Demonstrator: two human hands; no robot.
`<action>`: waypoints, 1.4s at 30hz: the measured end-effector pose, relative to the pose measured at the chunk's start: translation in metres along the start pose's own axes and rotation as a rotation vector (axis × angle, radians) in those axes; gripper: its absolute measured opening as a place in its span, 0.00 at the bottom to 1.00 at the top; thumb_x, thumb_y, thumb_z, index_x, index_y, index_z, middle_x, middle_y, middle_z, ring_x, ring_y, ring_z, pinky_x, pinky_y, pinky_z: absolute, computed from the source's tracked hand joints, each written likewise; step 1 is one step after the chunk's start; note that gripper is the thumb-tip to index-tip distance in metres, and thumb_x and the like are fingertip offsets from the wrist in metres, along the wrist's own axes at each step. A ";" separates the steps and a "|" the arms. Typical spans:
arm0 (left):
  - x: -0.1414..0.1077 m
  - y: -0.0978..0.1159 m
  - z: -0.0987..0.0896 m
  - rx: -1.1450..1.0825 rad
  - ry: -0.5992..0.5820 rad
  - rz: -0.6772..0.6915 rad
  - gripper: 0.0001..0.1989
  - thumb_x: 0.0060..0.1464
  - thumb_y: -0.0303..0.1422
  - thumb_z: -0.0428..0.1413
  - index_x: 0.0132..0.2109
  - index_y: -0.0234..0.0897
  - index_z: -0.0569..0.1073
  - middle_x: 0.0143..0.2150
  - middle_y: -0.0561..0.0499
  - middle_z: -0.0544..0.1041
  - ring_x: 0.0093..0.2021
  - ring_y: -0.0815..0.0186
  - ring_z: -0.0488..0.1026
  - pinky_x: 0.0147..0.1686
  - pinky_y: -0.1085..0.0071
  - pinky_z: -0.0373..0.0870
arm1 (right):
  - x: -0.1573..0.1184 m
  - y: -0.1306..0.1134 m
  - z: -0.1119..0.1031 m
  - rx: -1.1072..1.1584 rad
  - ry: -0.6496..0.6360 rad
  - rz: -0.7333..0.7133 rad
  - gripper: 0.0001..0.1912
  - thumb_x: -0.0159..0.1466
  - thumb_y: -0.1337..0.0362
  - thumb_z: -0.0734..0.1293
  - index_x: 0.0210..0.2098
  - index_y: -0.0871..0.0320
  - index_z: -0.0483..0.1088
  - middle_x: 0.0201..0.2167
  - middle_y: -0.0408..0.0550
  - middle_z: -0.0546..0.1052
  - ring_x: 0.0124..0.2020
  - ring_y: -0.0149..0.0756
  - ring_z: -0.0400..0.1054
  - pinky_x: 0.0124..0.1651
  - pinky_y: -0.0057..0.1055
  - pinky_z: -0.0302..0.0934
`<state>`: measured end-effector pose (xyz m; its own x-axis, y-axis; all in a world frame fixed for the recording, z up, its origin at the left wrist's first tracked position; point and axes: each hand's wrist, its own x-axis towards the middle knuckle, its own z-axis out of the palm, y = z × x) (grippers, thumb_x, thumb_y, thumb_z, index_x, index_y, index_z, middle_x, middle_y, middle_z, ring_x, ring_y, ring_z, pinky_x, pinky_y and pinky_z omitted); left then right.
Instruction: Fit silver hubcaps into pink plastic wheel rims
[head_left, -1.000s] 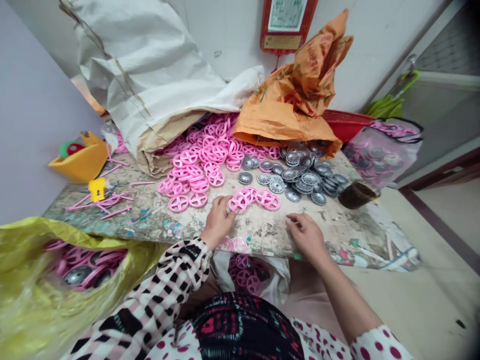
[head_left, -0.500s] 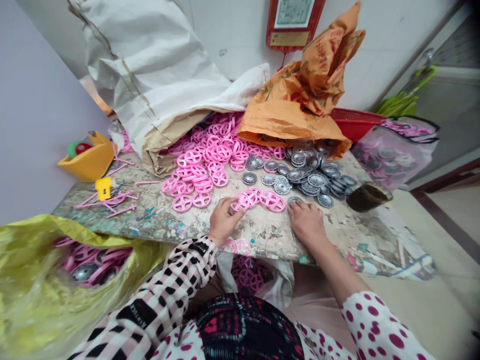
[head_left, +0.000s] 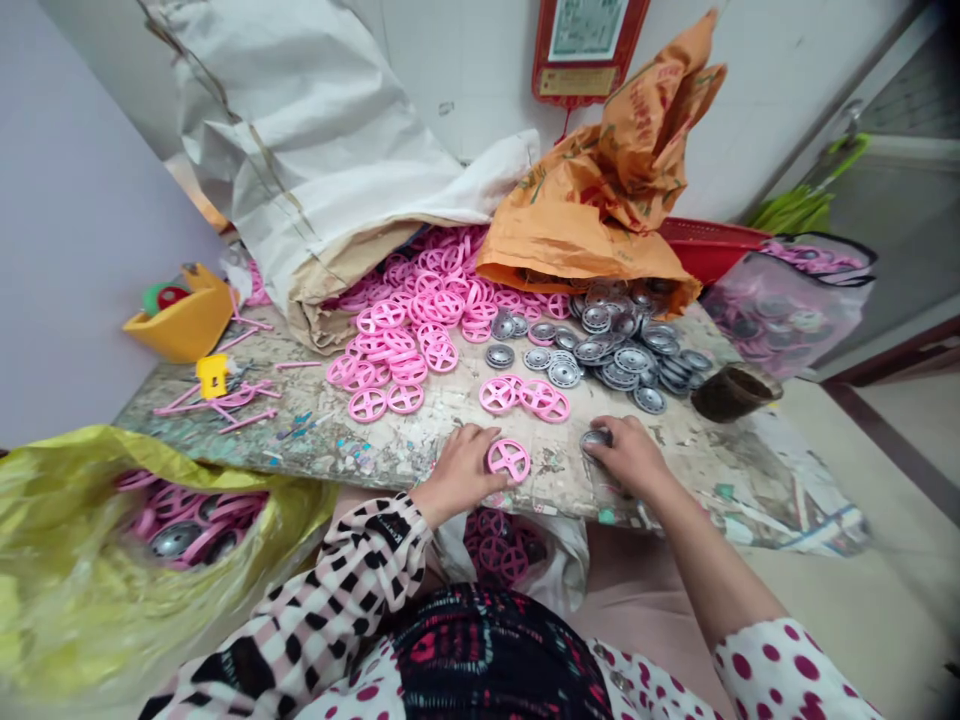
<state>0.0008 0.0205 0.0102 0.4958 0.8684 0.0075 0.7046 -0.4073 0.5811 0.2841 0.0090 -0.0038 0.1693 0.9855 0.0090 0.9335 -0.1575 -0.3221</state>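
Pink spoked wheel [head_left: 509, 461], held at its left rim by the left hand [head_left: 463, 470], near the front edge of the desk [head_left: 553, 462]. A grey disc [head_left: 595, 441] sits apart to its right, pinched in the right hand [head_left: 631, 456]. Loose pink wheels [head_left: 536, 396] lie behind, with a heap of grey discs [head_left: 621, 357] beyond.

Bright, soft light w/ edge distortion (top R corner v. dark)
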 end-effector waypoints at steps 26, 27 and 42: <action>-0.001 0.022 0.014 -1.440 0.099 -0.451 0.21 0.40 0.43 0.65 0.36 0.34 0.70 0.30 0.52 0.75 0.26 0.69 0.73 0.28 0.72 0.71 | -0.063 -0.111 0.032 0.772 0.331 -0.010 0.13 0.59 0.53 0.65 0.32 0.57 0.64 0.34 0.46 0.67 0.35 0.36 0.63 0.40 0.34 0.60; -0.003 0.023 0.013 -1.439 0.094 -0.440 0.21 0.39 0.42 0.66 0.36 0.34 0.70 0.31 0.52 0.76 0.27 0.69 0.73 0.27 0.73 0.71 | -0.064 -0.110 0.032 0.767 0.298 -0.010 0.13 0.59 0.53 0.65 0.33 0.57 0.64 0.34 0.46 0.68 0.35 0.36 0.64 0.40 0.34 0.60; -0.011 0.031 0.017 -1.237 0.013 -0.396 0.17 0.36 0.37 0.65 0.29 0.35 0.66 0.21 0.58 0.68 0.20 0.73 0.65 0.22 0.76 0.63 | -0.072 -0.101 0.038 1.112 -0.059 0.051 0.14 0.56 0.54 0.67 0.38 0.53 0.67 0.26 0.41 0.71 0.27 0.34 0.64 0.28 0.29 0.61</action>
<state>0.0253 -0.0066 0.0145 0.3528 0.8746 -0.3326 -0.1355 0.3994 0.9067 0.1658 -0.0438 -0.0079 0.1568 0.9856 -0.0635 0.1185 -0.0826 -0.9895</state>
